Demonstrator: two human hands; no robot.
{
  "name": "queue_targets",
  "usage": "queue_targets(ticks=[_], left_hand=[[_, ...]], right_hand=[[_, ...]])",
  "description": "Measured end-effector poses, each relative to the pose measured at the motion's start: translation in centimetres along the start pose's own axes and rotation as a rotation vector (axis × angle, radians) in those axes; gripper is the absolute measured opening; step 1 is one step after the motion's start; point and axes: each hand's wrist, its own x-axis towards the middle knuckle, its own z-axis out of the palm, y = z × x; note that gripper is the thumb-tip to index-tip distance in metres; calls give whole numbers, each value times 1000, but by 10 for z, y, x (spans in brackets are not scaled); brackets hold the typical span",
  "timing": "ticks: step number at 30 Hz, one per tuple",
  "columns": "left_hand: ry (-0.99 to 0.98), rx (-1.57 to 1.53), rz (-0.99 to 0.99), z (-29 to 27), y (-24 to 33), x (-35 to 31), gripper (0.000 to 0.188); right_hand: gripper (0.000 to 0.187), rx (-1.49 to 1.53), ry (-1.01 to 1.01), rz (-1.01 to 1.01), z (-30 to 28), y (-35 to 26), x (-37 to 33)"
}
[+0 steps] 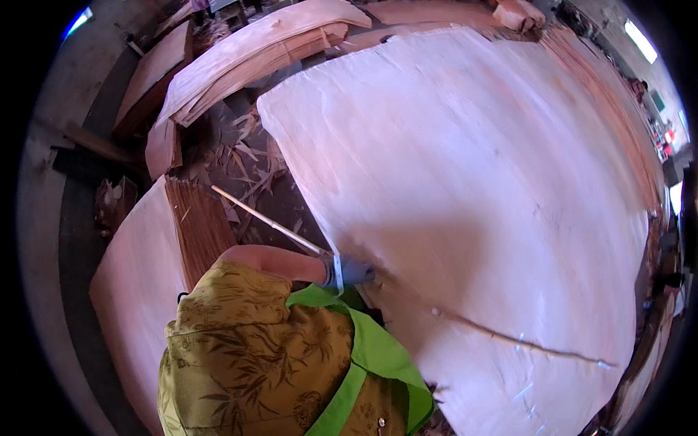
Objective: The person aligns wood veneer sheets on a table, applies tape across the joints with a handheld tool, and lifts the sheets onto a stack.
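Note:
My left hand (355,271), in a grey-blue glove, reaches across from a bare forearm and is closed around a long thin stick. The pale end of the stick (269,221) slants up to the left behind the wrist. Beyond my fingers its browner, knotty length (502,336) runs to the lower right over a broad pale wood veneer sheet (465,152). A whitish strip (339,273) crosses the glove's cuff. Of my right hand nothing shows. My patterned olive sleeve and bright green apron (389,356) fill the lower part of the view.
To the left stands a thick stack of veneer sheets (134,291) with brown layered edges. Another curved stack (254,58) lies farther back. Torn veneer scraps (251,160) litter the gap between the stacks. More layered sheets (611,102) edge the right side.

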Motion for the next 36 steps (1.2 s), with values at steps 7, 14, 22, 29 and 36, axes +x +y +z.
queue_targets(ticks=[7, 14, 22, 29, 36], left_hand=[[51, 343, 376, 11, -7, -21, 31], [88, 277, 340, -19, 23, -66, 22], [-146, 266, 184, -14, 27, -77, 20], [-119, 34, 435, 28, -14, -89, 22], [91, 187, 332, 5, -3, -86, 22]], right_hand=[[23, 89, 36, -16, -29, 29, -11], [29, 411, -87, 110, -42, 28, -20], [17, 515, -108, 297, -39, -27, -57], [24, 197, -9, 219, -58, -10, -50], [59, 453, -181, 389, -61, 74, -7]])
